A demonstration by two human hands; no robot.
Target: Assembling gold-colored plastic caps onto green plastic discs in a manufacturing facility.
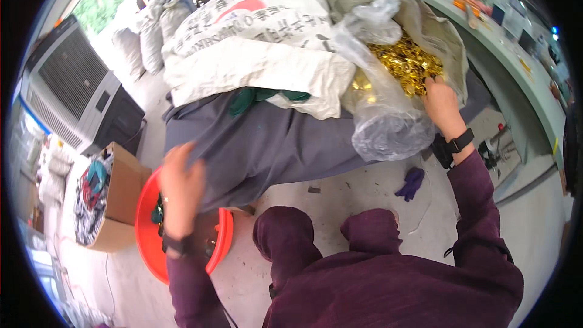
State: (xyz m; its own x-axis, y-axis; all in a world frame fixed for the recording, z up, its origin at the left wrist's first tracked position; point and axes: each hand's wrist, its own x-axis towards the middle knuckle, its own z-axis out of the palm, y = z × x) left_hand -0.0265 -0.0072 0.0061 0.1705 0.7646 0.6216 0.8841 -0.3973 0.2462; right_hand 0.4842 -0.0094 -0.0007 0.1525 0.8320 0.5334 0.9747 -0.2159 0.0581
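Note:
My right hand (442, 104) reaches into a clear plastic bag (393, 130) on the right of the work surface. Its fingers are curled at the edge of a heap of small shiny gold pieces (408, 65), with the fingertips partly hidden among them. My left hand (182, 185) is over the red-orange basin (146, 231) at lower left, smeared by motion, so its fingers cannot be read. Dark green items show inside the basin, partly covered by my arm. More dark green pieces (243, 101) poke out from under a white woven sack (255, 67) on the dark grey cloth (285, 146).
A grey air cooler (79, 85) stands at left, above a cardboard box (124, 197) of mixed cloth. A purple glove (411, 183) lies on the floor. Along the right runs a long pale-green bench (510, 54) with assorted items. Several filled sacks (146, 42) stand at the back left.

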